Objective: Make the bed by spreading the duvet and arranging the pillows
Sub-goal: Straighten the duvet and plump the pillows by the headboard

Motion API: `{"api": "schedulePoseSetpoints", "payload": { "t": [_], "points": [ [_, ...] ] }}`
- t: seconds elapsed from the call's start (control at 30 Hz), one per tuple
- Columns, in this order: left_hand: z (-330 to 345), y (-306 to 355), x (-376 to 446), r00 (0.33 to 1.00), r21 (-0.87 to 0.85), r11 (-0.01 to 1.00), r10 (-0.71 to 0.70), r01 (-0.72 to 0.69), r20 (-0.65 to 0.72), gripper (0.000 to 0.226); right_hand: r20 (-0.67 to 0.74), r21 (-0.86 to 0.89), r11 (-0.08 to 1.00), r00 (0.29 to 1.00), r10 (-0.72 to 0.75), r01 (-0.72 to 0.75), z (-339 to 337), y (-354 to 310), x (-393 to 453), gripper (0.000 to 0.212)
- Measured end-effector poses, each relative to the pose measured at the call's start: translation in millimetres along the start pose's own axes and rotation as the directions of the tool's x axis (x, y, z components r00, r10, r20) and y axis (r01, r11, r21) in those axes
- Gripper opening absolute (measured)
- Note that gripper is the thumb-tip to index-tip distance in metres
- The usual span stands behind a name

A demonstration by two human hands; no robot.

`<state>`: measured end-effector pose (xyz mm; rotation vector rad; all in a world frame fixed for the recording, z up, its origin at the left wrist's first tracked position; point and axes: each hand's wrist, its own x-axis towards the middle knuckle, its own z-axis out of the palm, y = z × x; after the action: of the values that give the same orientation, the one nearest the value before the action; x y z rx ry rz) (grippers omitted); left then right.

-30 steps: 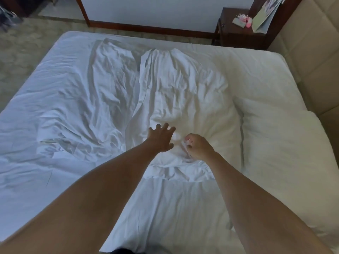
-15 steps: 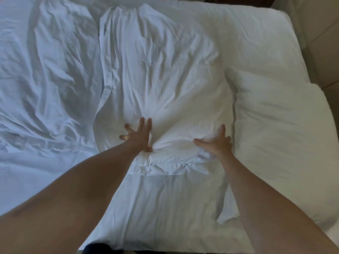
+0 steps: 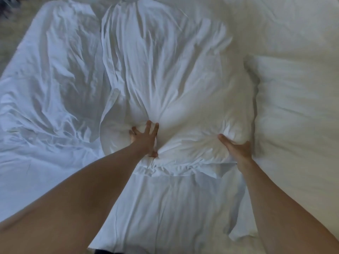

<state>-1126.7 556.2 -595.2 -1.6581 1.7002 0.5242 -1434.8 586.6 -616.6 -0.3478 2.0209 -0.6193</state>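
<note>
Step in hand: pillow arranging. Left hand (image 3: 145, 138) pressing flat, fingers spread, on centre-frame pillow (image 3: 174, 99); right hand (image 3: 236, 147) gripping its corner. Next: shift beside right-frame pillow (image 3: 297, 110); duvet (image 3: 49, 74) unspread.

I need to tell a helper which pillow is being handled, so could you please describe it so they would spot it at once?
On the bed, look at its middle. The creased pillow there has the left hand pressing it and the right hand gripping its corner; the smooth pillow beside it lies untouched.

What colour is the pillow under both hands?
Plain white, no pattern; the pillow is heavily creased. Head view.
</note>
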Motion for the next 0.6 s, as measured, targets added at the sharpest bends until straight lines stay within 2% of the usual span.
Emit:
{"api": "schedulePoseSetpoints", "payload": {
  "t": [0.07, 0.2, 0.37, 0.47, 0.53, 0.6],
  "points": [
    [0, -1, -6, 1.0, -0.032, 0.999, -0.016, 0.016, 0.006, 0.119, -0.023, -0.001, 1.0, 1.0, -0.008, 0.008, 5, -10, -12, 0.122],
    [0, -4, -22, 1.0, -0.136, 0.991, -0.003, 0.005, 0.014, 0.103, -0.074, 0.032, 0.982, 0.98, -0.184, 0.187, 19, -48, -57, 0.094],
    [-19, -32, -47, 0.999, -0.289, 0.957, 0.032, -0.025, 0.017, 0.082, -0.126, 0.012, 0.92, 0.914, -0.386, 0.391, 44, -111, -130, 0.063],
    [-40, -70, -67, 0.993, -0.377, 0.919, 0.097, -0.114, -0.064, 0.071, -0.149, -0.018, 0.862, 0.851, -0.504, 0.507, 67, -151, -179, 0.05],
    [-48, -100, -80, 0.988, -0.395, 0.912, 0.058, -0.111, -0.142, 0.063, -0.153, -0.023, 0.824, 0.813, -0.562, 0.566, 89, -177, -214, 0.045],
    [-55, -134, -91, 0.96, -0.307, 0.949, -0.016, -0.073, -0.279, 0.065, -0.147, -0.02, 0.79, 0.78, -0.608, 0.612, 114, -201, -251, 0.041]
  ]
}}
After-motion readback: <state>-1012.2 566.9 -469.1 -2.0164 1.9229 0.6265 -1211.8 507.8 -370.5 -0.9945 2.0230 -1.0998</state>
